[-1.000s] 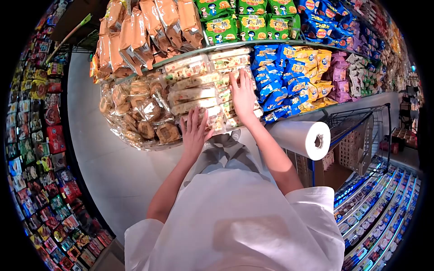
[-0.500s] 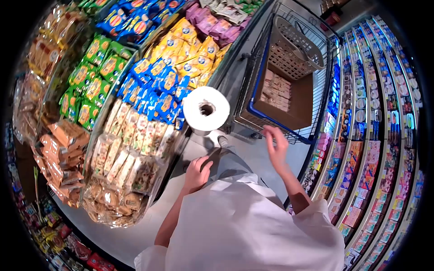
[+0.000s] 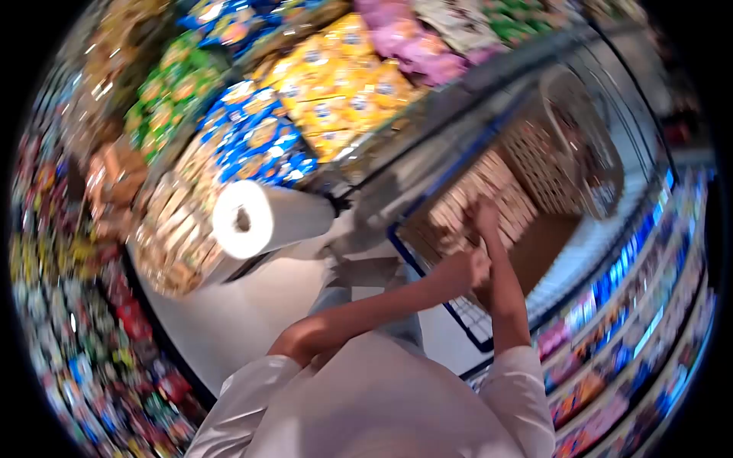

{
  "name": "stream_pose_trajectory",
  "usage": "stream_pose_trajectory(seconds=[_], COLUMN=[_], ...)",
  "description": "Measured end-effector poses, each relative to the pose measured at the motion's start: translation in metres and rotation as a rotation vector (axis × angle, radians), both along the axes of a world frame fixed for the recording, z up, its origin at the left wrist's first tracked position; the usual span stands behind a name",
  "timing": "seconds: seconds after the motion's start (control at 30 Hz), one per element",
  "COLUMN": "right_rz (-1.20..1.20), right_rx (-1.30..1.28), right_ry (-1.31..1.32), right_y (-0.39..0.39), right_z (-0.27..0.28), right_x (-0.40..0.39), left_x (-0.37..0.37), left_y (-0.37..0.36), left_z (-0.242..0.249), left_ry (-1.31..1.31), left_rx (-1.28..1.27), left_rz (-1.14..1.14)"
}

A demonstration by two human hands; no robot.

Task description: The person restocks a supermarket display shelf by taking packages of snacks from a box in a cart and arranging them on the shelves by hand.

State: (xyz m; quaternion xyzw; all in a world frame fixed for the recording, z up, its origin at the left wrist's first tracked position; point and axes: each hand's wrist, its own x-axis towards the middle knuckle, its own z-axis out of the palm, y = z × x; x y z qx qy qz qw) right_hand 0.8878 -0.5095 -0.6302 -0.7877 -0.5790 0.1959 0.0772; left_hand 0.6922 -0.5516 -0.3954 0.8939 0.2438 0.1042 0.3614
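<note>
My right hand (image 3: pixel 482 217) is down in a brown cardboard box (image 3: pixel 544 246), over rows of pale wrapped bars (image 3: pixel 500 183). Motion blur hides whether its fingers grip one of them. My left hand (image 3: pixel 464 271) is beside my right wrist at the near side of the box, its fingers curled in part but smeared. Around the box runs the blue rim of a wire shopping cart (image 3: pixel 395 238). A beige perforated basket (image 3: pixel 599 172) stands in the cart, beyond the box.
A white roll (image 3: pixel 298 217) sticks out at the corner of the display bin. Bags of snacks in yellow (image 3: pixel 343 91), blue (image 3: pixel 256 137) and green (image 3: pixel 172 99) fill the bin. Stocked shelves (image 3: pixel 611 366) curve along the right, and more packaged goods (image 3: pixel 99 359) line the left.
Both hands have moved to the cart; my right hand went into the box and my left crossed over to it. The view has turned, so the roll appears further left.
</note>
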Motion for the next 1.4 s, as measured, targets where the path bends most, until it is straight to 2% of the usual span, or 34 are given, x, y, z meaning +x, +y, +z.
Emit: stream_pose_trajectory(seconds=[0.03, 0.07, 0.1, 0.13, 0.2, 0.23, 0.27, 0.3, 0.33, 0.37, 0.43, 0.47, 0.53, 0.57, 0.6, 0.7, 0.77, 0.8, 0.9, 0.97, 1.07, 1.17, 1.27, 1.3, 1.33, 1.37, 1.4], right_rz=[-0.044, -0.088, -0.14, 0.057, 0.092, -0.157, -0.298, -0.003, 0.03, 0.129, 0.303, 0.324, 0.026, 0.04, -0.109, -0.137, 0.052, 0.312, 0.345, 0.311, 0.332, 0.367, 0.391, 0.075, -0.149, 0.074, 0.142], right_rx=[0.064, 0.127, 0.148, 0.117, 0.075, 0.012, -0.04, 0.02, -0.065, -0.031, 0.173, 0.18, 0.066, 0.063, 0.043, 0.083, 0.244, 0.158, 0.153, 0.042, -0.125, 0.13, -0.065, -0.085, -0.138, -0.176, -0.052], right_ry=[-0.029, -0.056, -0.125, -0.446, -0.461, -0.044, 0.193, -0.124, -0.099, 0.02, 0.129, 0.126, 0.273, 0.273, 0.465, 0.532, 0.167, -0.139, -0.188, -0.141, -0.204, -0.366, -0.286, 0.022, 0.103, -0.082, -0.195], right_y=[-0.001, -0.001, 0.002, 0.0, 0.0, 0.004, 0.008, 0.007, 0.014, 0.019, 0.03, 0.034, 0.041, 0.044, 0.047, 0.058, 0.057, 0.058, 0.07, 0.08, 0.081, 0.071, 0.082, 0.091, 0.103, 0.105, 0.095], right_z=[-0.024, -0.047, -0.037, -0.027, -0.019, -0.01, -0.003, 0.011, 0.028, 0.044, 0.023, 0.013, 0.0, 0.004, 0.03, -0.01, -0.032, -0.037, -0.05, -0.049, -0.034, -0.062, -0.033, -0.068, -0.034, -0.064, -0.093], right_x=[-0.001, -0.002, -0.01, -0.009, -0.005, -0.002, 0.005, 0.007, 0.006, 0.009, 0.023, 0.027, 0.035, 0.033, 0.021, 0.038, 0.048, 0.059, 0.073, 0.08, 0.072, 0.071, 0.083, 0.087, 0.069, 0.079, 0.086], left_x=[0.005, 0.006, 0.001, -0.007, -0.018, -0.02, -0.018, -0.017, -0.015, -0.013, -0.008, -0.005, -0.003, -0.003, -0.003, -0.007, -0.006, -0.005, 0.0, 0.002, 0.002, 0.005, 0.004, 0.004, 0.005, 0.008, 0.01], left_y=[0.0, -0.009, -0.019, -0.021, -0.024, -0.029, -0.033, -0.033, -0.03, -0.028, -0.021, -0.017, -0.011, -0.01, -0.009, -0.002, 0.0, 0.001, 0.005, 0.008, 0.007, 0.013, 0.012, 0.011, 0.012, 0.013, 0.014], left_z=[-0.003, -0.022, -0.042, -0.045, -0.046, -0.049, -0.055, -0.059, -0.053, -0.043, -0.031, -0.028, -0.029, -0.032, -0.035, -0.035, -0.035, -0.037, -0.041, -0.044, -0.051, -0.033, -0.038, -0.039, -0.04, -0.041, -0.041], left_ry=[0.148, 0.189, 0.234, 0.276, 0.366, 0.39, 0.412, 0.425, 0.429, 0.418, 0.396, 0.408, 0.395, 0.394, 0.386, 0.386, 0.395, 0.412, 0.411, 0.395, 0.371, 0.424, 0.42, 0.393, 0.425, 0.451, 0.474], left_rx=[-0.113, -0.003, 0.104, 0.114, 0.072, 0.083, 0.015, -0.052, -0.036, -0.076, -0.112, -0.144, -0.181, -0.184, -0.184, -0.162, -0.155, -0.135, -0.143, -0.172, -0.059, -0.142, -0.145, -0.126, -0.093, -0.06, -0.123], left_rz=[0.018, 0.122, 0.203, 0.264, 0.123, 0.152, 0.179, 0.206, 0.233, 0.312, 0.41, 0.431, 0.447, 0.461, 0.464, 0.491, 0.514, 0.504, 0.485, 0.473, 0.452, 0.459, 0.458, 0.465, 0.481, 0.481, 0.476])
